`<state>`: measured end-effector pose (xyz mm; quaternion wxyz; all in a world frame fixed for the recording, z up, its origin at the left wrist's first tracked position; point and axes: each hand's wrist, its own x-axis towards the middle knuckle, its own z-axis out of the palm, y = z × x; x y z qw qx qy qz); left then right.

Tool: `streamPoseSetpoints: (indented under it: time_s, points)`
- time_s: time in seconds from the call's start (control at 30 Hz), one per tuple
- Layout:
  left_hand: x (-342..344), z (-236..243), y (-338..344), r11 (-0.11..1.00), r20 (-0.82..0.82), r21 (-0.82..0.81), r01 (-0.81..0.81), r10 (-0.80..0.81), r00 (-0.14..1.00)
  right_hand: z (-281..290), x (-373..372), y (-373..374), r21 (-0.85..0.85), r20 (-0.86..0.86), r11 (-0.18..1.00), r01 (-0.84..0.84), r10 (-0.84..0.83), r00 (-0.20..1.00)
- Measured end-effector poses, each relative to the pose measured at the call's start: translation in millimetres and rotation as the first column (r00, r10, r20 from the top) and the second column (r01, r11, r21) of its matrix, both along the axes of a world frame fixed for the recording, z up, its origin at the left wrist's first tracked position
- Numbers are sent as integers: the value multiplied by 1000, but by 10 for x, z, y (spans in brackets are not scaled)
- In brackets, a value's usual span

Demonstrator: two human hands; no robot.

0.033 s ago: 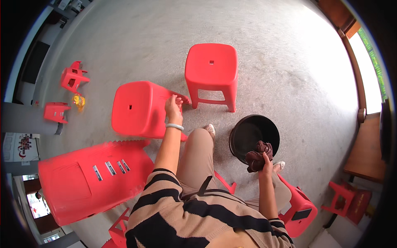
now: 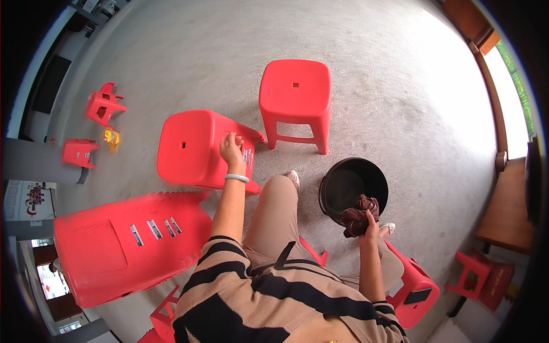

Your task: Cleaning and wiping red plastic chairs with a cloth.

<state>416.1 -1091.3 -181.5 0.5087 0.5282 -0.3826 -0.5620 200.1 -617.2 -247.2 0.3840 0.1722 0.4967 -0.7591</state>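
Observation:
My left hand [image 2: 231,153], with a pale bangle at the wrist, is over the side of a red plastic stool [image 2: 183,146] lying tipped with its seat toward me. Its fingers are curled in; whatever they may hold is hidden. Silver strips show on the stool's side beside the hand. In my right hand [image 2: 371,227] is a bunched dark brown cloth [image 2: 360,216], held over the near rim of a round black bucket [image 2: 327,194]. The bucket's inside looks dark.
Ahead stands an upright red stool [image 2: 295,86]. At my left lies a large red plastic piece [image 2: 91,251] with silver strips. A dark phone [image 2: 417,296] rests on a red stool to my right. Small red stools [image 2: 104,104] and a yellow item [image 2: 111,139] are farther left.
My left hand has shifted slightly left and back along the tipped stool, uncovering silver strips on its side. Its fingers look more curled. The right hand still holds the cloth by the bucket.

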Motion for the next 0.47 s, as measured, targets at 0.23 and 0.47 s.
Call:
streamPoseSetpoints:
  time_s: [0.23,0.47]
  points:
    - [1976,226,97,892,279,-106,-439,450,848,-26,6,136,-238,47,969,-61,74,996]
    - [2188,22,33,773,-279,581,-254,483,830,-205,-5,333,-222,73,971,-91,110,991]
